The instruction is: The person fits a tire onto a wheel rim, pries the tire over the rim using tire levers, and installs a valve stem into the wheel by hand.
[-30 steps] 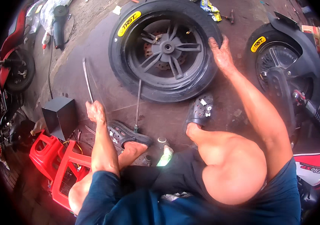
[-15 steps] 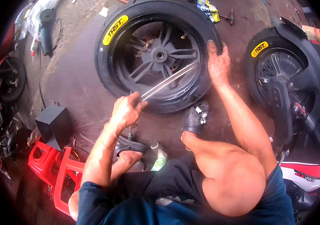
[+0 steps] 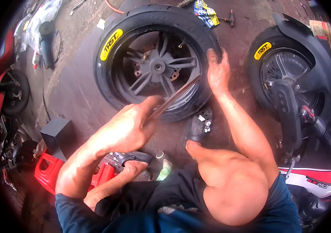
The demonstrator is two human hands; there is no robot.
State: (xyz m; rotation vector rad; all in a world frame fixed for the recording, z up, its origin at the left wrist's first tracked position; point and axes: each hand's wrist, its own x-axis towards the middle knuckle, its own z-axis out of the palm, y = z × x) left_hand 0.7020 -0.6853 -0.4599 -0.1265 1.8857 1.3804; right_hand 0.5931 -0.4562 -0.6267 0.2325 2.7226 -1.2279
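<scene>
A black motor scooter tyre (image 3: 104, 83) with a yellow label lies around a dark spoked wheel rim (image 3: 158, 67) on the floor before me. My left hand (image 3: 128, 126) is closed around one end of a long metal tyre lever (image 3: 178, 93). The lever slants up and right across the near side of the wheel, its far tip close to the inner edge of the tyre. Whether that tip is hooked under the edge, I cannot tell. On the right side of the tyre, my right hand (image 3: 219, 73) grips its outer edge, thumb and fingers partly in view.
To the right stands another wheel with a black fender (image 3: 317, 73). Beyond the tyre lie a blue-yellow packet (image 3: 206, 13) and a dark T-shaped tool (image 3: 229, 18). An angle grinder (image 3: 47, 44), a black box (image 3: 58, 136) and a red stool (image 3: 49, 171) are on the left.
My left hand has risen nearer, and the lever now stands steeper. The wheel appears slightly lower and further left in view. My right hand keeps its place on the tyre.
</scene>
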